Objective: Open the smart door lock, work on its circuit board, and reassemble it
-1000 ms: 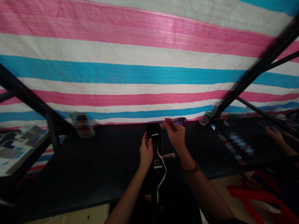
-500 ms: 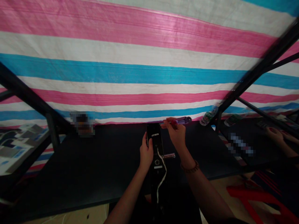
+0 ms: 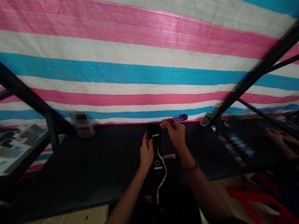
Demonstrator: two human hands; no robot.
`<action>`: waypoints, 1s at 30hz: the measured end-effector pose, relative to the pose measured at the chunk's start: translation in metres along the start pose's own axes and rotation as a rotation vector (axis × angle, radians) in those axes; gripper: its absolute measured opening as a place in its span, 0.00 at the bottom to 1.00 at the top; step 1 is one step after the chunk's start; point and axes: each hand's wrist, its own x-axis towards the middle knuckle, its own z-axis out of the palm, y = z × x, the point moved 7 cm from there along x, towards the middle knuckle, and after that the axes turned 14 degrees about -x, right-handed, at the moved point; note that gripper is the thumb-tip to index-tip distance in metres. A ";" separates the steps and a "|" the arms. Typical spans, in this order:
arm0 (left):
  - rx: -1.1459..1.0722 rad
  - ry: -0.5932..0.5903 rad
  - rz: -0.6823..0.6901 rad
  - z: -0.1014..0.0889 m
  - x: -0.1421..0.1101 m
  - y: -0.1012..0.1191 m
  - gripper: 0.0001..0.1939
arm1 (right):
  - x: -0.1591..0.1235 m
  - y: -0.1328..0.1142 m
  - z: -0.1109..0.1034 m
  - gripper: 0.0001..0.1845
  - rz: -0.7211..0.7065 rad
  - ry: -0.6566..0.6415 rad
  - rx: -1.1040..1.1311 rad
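Observation:
My left hand (image 3: 146,154) is closed around the left edge of a long black door lock panel (image 3: 158,142), thumb on its face. A white cable (image 3: 165,174) runs from the panel's middle down toward my lap, and a shiny lever handle (image 3: 170,156) sticks out on its right. My right hand (image 3: 176,133) pinches a screwdriver (image 3: 180,118) with a clear purplish handle pointing right. The screwdriver's shaft lies near the panel's top end; I cannot tell whether its tip touches.
A black table (image 3: 98,168) lies beneath. Plastic bottles (image 3: 206,119) stand by the right metal post. At left are white boxes (image 3: 23,146) and a blurred item (image 3: 82,124). Another person's hands (image 3: 277,137) are at far right, above a red stool (image 3: 252,196). Striped sheeting (image 3: 140,74) hangs behind.
The screwdriver's handle has shifted slightly left and its angle has changed a little in my right hand. My left hand keeps its hold on the door lock panel.

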 end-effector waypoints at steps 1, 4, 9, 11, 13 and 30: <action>-0.003 -0.003 0.002 0.000 0.000 0.000 0.28 | 0.000 0.000 0.000 0.14 -0.003 -0.007 0.008; -0.004 -0.004 0.018 -0.001 0.000 0.000 0.28 | -0.003 0.000 0.000 0.13 -0.025 -0.035 -0.007; 0.008 -0.035 0.022 0.002 0.002 0.001 0.28 | -0.002 0.001 -0.002 0.12 -0.055 -0.040 -0.080; 0.009 -0.043 0.022 0.003 0.003 0.002 0.28 | 0.001 0.000 -0.002 0.12 -0.065 -0.032 -0.092; 0.011 -0.038 0.024 0.003 0.004 0.002 0.27 | 0.004 0.000 -0.001 0.12 -0.078 -0.034 -0.087; 0.022 -0.023 0.030 0.001 0.003 0.004 0.26 | 0.005 -0.005 0.000 0.13 -0.082 -0.068 -0.035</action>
